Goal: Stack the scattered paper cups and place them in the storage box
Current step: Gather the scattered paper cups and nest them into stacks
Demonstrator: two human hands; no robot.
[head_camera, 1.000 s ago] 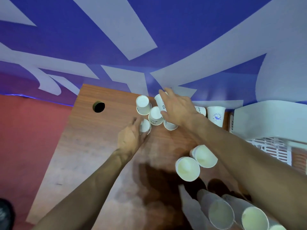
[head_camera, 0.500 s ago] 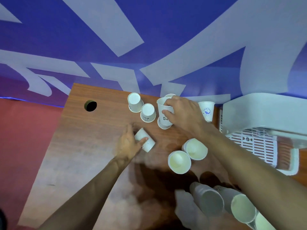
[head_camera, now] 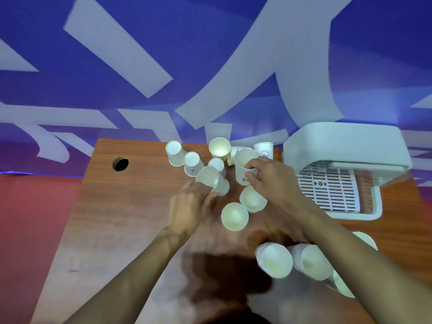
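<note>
Wooden desk (head_camera: 121, 218): brown, with a round cable hole (head_camera: 120, 164) well left of the cups.
Storage box (head_camera: 346, 148): white, slotted, at the desk's right end, near the cups.
Stacks (head_camera: 275, 260): nested cups lying on their sides at the desk's near edge.
Right hand (head_camera: 271, 181): grip pinching the rim of an upright cup (head_camera: 243, 164), just left of the box.
Left hand (head_camera: 189, 204): grip wrapped round a tilted cup (head_camera: 210, 180).
Loose cups (head_camera: 235, 216): scattered between both hands and behind them.
</note>
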